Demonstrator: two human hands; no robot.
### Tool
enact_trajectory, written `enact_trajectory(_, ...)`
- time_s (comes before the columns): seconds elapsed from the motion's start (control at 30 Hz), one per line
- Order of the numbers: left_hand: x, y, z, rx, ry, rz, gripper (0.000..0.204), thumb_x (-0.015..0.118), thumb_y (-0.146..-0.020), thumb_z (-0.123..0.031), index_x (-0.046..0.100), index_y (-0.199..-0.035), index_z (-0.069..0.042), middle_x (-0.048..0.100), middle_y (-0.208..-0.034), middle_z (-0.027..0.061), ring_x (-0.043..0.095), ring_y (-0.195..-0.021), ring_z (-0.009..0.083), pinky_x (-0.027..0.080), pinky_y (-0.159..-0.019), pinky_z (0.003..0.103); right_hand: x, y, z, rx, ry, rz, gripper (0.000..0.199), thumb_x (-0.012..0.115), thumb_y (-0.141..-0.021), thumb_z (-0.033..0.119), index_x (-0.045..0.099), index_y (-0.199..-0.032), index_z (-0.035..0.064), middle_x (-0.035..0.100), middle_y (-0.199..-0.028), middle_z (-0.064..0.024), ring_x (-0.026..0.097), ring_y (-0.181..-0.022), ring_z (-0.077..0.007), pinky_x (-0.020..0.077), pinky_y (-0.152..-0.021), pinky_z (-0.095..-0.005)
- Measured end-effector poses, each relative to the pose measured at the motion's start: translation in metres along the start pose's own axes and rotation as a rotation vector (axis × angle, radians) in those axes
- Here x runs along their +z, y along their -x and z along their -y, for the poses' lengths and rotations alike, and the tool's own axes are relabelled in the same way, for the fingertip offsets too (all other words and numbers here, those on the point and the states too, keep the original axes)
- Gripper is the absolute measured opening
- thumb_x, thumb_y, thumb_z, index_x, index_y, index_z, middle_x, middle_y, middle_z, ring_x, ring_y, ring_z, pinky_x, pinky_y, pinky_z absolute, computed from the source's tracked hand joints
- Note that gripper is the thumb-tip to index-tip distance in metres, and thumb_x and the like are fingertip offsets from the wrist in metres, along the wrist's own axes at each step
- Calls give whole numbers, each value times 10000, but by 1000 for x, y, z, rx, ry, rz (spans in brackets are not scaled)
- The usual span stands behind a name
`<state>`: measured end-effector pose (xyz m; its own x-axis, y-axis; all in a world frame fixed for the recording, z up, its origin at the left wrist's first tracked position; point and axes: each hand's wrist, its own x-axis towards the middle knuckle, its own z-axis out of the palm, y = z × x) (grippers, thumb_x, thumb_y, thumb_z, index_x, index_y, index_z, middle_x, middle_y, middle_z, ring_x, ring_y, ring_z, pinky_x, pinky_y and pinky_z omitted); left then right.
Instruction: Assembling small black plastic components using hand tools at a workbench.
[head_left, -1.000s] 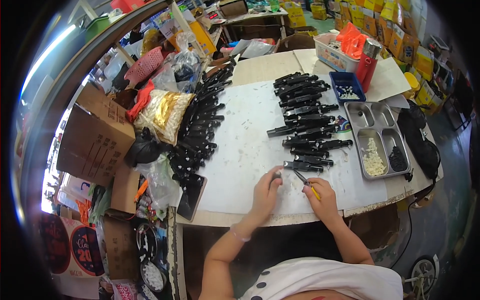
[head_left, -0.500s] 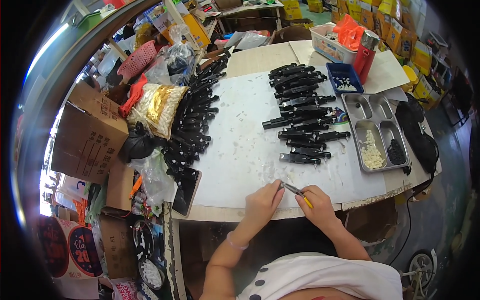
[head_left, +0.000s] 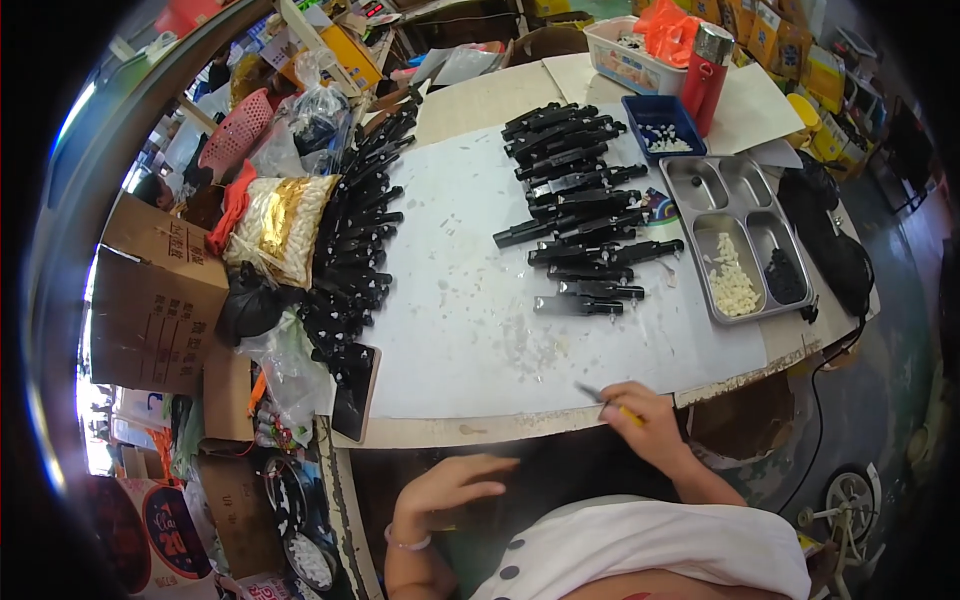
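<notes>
My right hand (head_left: pixel 640 420) rests at the table's near edge, closed around a small tool with a yellow handle (head_left: pixel 612 402) whose metal tip points left over the white sheet (head_left: pixel 470 300). Below the table edge, near my lap, my left hand (head_left: pixel 450 485) holds nothing, and its fingers are apart. A pile of black handle-shaped parts (head_left: pixel 580 215) lies on the sheet ahead of my right hand. Nearest to that hand is a single black part (head_left: pixel 578 305). A long row of more black parts (head_left: pixel 355 260) runs down the sheet's left side.
A steel compartment tray (head_left: pixel 745 245) with white and black small pieces sits at right, behind it a blue bin (head_left: pixel 660 122), red bottle (head_left: pixel 705 62) and white basket (head_left: pixel 625 50). Cardboard boxes (head_left: pixel 150 290), bags and a black phone (head_left: pixel 355 378) crowd the left.
Both hands have pulled back from the sheet toward me. My left hand dropped below the table edge, while my right hand keeps the tool at the near edge.
</notes>
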<state>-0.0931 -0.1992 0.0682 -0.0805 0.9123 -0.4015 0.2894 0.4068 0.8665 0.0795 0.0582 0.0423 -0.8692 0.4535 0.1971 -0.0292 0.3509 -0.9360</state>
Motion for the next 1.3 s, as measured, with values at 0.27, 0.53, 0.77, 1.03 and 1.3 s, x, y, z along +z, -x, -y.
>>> enact_trajectory(0.27, -11, -192, -66, 693, -887, -722, 253, 623, -763, -107, 634, -1009, -51, 606, -1005, 107, 537, -1012, 289, 429, -875, 382, -20, 0, 14, -71, 86, -123, 171, 624, -851, 123, 662, -771, -24, 639, -912, -149, 615, -794, -232, 471, -700, -292)
enact_trajectory(0.53, -13, -208, -68, 549, -1137, -576, 199, 674, -702, -157, 602, -847, -40, 566, -852, 85, 530, -877, 260, 425, -792, 356, -51, 14, -7, 55, 199, -343, 224, 609, -872, 168, 657, -772, -28, 641, -932, -138, 621, -814, -222, 467, -710, -293)
enact_trajectory(0.77, 0, -167, -69, 465, -525, -665, 241, 666, -764, -68, 590, -992, -53, 598, -862, 110, 580, -800, 304, 479, -708, 386, -37, -7, -7, 5, 360, -262, 173, 620, -858, 113, 623, -850, -60, 630, -970, -165, 608, -845, -301, 470, -754, -328)
enact_trajectory(1.03, 10, -150, -66, 533, -614, -974, 239, 678, -822, -141, 614, -1023, -28, 563, -748, 107, 564, -618, 258, 454, -549, 334, -13, -22, 4, -58, 317, -190, 163, 653, -826, 112, 610, -828, -45, 625, -912, -151, 595, -820, -326, 484, -723, -359)
enact_trajectory(1.3, 20, -37, -58, 25, 447, -134, 275, 555, -942, -174, 606, -1132, 19, 574, -745, -6, 486, -642, 54, 410, -576, 212, -6, -1, 12, -589, 204, 164, 210, 770, -680, 66, 568, -714, 21, 620, -849, -110, 602, -774, -266, 481, -672, -339)
